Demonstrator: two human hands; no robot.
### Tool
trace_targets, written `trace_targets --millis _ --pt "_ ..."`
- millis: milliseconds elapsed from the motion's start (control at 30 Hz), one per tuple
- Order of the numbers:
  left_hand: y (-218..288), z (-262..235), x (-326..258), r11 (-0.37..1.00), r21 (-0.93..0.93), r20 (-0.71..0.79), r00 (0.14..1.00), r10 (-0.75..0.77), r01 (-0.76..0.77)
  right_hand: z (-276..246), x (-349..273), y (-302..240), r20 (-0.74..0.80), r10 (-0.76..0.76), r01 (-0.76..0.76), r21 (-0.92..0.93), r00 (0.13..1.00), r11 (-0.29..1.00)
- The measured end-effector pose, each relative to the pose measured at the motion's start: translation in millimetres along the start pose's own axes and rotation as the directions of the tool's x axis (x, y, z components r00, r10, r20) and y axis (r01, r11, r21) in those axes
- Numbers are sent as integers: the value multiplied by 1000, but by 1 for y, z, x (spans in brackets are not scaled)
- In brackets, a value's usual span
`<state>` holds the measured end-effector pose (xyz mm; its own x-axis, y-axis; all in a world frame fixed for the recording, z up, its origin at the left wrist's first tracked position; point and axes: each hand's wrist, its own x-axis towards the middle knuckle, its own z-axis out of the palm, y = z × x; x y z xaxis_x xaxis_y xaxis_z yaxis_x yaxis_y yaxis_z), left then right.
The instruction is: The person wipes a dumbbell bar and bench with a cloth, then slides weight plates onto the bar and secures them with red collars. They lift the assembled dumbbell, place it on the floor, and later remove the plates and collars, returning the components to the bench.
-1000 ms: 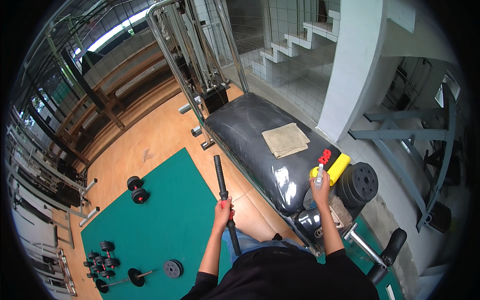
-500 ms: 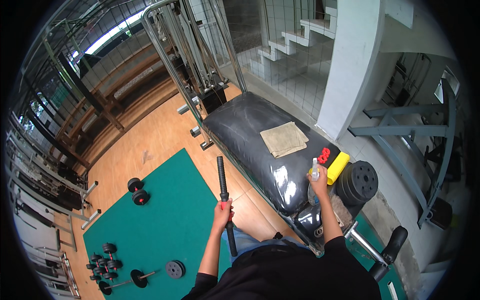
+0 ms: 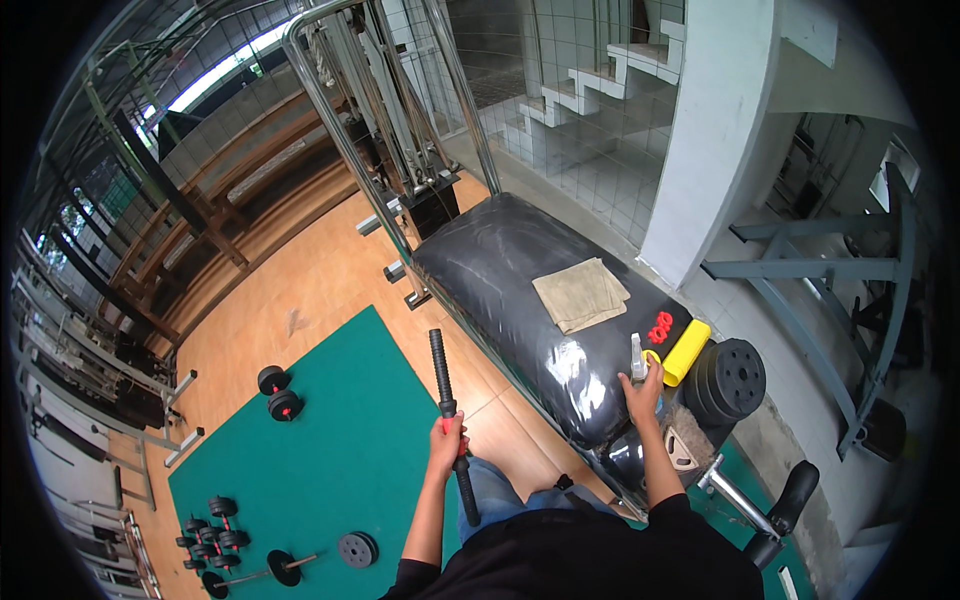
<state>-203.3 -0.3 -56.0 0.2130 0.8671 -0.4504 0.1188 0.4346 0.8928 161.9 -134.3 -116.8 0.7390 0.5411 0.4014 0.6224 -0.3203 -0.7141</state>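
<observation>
My left hand [image 3: 447,440] grips a black bar [image 3: 441,378] near its middle; the bar points away from me over the floor. My right hand [image 3: 642,392] rests on the near end of a black padded bench [image 3: 510,275], fingers around a small clear spray bottle [image 3: 637,356] that stands there. Right beside it lie a yellow block [image 3: 687,351] and a red object [image 3: 660,326]. A folded beige cloth [image 3: 581,293] lies flat on the bench further away.
A stack of black weight plates [image 3: 729,379] sits right of the bench. A green mat [image 3: 310,450] holds dumbbells [image 3: 278,393] and a loose plate [image 3: 356,549]. A steel cable machine frame [image 3: 385,130] stands behind the bench; a white pillar [image 3: 705,140] and stairs are at the right.
My right hand has lowered the spray bottle from mid-air down onto the bench beside the yellow block. The left hand keeps the bar in about the same place.
</observation>
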Motion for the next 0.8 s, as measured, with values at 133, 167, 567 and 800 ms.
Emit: trace_targets --millis 133,167,567,800 --pt "16 -12 23 999 30 10 999 -32 32 7 -6 -8 -76 59 -70 -141 995 987" --pt "17 -16 31 998 41 15 999 -49 49 10 -7 -11 -107 62 -78 -152 992 985" --pt "92 -27 191 1000 26 237 971 -22 16 43 -127 -74 -443 186 -351 -327 877 877" --pt "128 -31 239 995 97 319 947 -25 -6 131 -164 -110 43 417 -395 -240 908 886"
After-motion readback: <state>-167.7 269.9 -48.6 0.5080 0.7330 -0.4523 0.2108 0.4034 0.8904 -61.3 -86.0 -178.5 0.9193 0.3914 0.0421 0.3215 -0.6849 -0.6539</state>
